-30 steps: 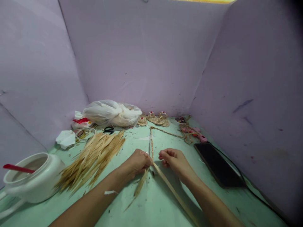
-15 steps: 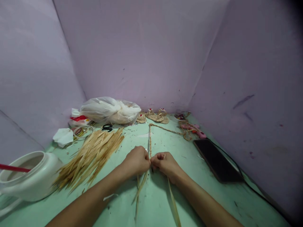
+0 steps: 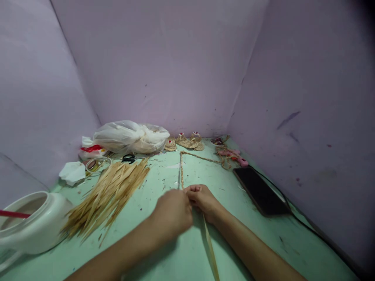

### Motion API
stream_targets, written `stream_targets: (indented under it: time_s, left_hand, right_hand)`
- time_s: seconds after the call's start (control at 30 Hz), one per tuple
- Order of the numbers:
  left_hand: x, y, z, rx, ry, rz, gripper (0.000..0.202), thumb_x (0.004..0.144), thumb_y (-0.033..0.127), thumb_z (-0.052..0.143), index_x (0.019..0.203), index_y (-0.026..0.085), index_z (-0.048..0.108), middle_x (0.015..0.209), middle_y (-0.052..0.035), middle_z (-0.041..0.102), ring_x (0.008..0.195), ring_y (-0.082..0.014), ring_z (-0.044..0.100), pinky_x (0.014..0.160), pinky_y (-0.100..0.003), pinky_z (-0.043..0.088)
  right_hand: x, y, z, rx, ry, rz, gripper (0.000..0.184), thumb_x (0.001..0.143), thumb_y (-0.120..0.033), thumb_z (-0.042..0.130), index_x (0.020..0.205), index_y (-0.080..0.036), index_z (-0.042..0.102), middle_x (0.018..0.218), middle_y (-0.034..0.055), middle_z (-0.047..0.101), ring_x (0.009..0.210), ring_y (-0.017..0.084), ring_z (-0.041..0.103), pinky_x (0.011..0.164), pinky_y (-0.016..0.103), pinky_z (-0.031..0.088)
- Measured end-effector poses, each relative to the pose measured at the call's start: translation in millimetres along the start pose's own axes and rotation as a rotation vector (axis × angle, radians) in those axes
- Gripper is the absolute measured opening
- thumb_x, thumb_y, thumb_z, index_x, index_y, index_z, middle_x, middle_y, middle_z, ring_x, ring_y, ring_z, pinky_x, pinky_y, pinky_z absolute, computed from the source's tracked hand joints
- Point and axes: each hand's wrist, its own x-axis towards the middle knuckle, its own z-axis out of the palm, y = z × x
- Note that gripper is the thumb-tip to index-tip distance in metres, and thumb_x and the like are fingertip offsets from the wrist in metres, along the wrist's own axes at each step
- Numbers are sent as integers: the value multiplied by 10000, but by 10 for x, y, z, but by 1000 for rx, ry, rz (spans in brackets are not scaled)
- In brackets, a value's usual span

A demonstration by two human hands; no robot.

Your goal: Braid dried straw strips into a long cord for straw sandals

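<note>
A thin braided cord (image 3: 182,171) of dried straw runs from the back of the table down to my hands. My right hand (image 3: 202,199) is closed at the cord's near end, thumb and fingers pinched together. From beneath it a loose pale straw strip (image 3: 209,246) trails toward the front edge. My left hand (image 3: 174,210) is curled next to it, slightly blurred, its back toward me; its fingertips and anything in them are hidden. Left of my hands lies a fanned bundle of dried straw strips (image 3: 111,195).
A white pot (image 3: 55,222) with a red stick stands at left. Behind are black-handled scissors (image 3: 128,158), a white plastic bag (image 3: 129,136), and small woven pieces with red beads (image 3: 187,142). A dark phone (image 3: 260,191) and black cable (image 3: 310,230) lie at right.
My left hand has moved right and nearer to me, against my right hand. Loose strips that hung below the left hand no longer show. The view has shifted slightly.
</note>
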Motion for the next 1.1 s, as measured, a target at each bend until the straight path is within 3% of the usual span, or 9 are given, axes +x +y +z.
stream_targets:
  time_s: [0.1,0.2,0.27,0.37,0.5,0.6,0.73,0.9,1.1]
  left_hand:
    - [138,-17,-225,-74,172,-47,132,634,196,483,651,125,593,519,-9,504,454,-98,456,463,-209,303]
    - [239,-93,-231,-366,-72,-223,144,637,204,466,675,112,570,436,20,459,329,-70,369,367,-189,247]
    - [282,-159,-156,-491,-197,-226,113,623,201,474,605,111,541,431,13,458,323,-65,360,347,-186,236]
    - [331,-237,-61,-404,-183,-210,111,604,191,468,523,129,511,371,31,392,303,-65,306,335,-197,195]
    - [394,-296,-17,-31,37,-137,108,512,122,478,409,139,450,342,58,255,353,-51,243,378,-211,141]
    - [423,-323,9,67,127,-23,142,469,90,478,359,137,401,381,56,210,417,-49,228,411,-221,123]
    - [389,-280,39,-103,88,-96,151,480,78,456,370,144,377,381,56,222,418,-51,220,415,-225,110]
    - [262,-134,2,-395,18,-254,221,510,68,409,369,169,272,355,71,190,366,-35,163,386,-212,105]
    - [271,-181,-110,-402,-112,-170,84,474,67,448,410,120,457,324,66,284,329,-27,212,357,-194,125]
  right_hand:
    - [2,0,-12,-12,-48,-26,153,577,-239,579,491,-131,515,327,-76,366,319,26,239,371,192,150]
    - [4,-3,-23,37,-89,-49,156,565,-254,592,509,-131,514,397,-39,475,368,48,361,413,192,251]
    - [16,1,-37,46,-114,-48,122,551,-228,587,528,-129,520,445,-21,521,405,62,416,449,197,297]
    - [43,23,-65,-108,-119,-74,67,552,-186,558,553,-119,552,490,-5,555,424,62,423,458,193,305]
    - [9,42,-87,-574,4,-275,149,621,-191,506,622,-116,634,546,32,611,481,90,472,465,198,306]
    - [-90,2,-72,-911,116,-420,206,664,-187,479,666,-139,679,591,58,647,521,111,513,490,214,303]
    - [-239,-72,13,-1137,217,-376,214,685,-200,476,648,-151,681,628,96,667,528,141,544,475,237,267]
    - [-397,-74,191,-1297,194,-353,217,679,-163,463,702,-153,679,706,119,680,583,183,587,482,262,236]
    - [-410,-81,164,-1246,100,-351,182,679,-213,500,679,-157,673,663,91,671,549,161,562,476,251,247]
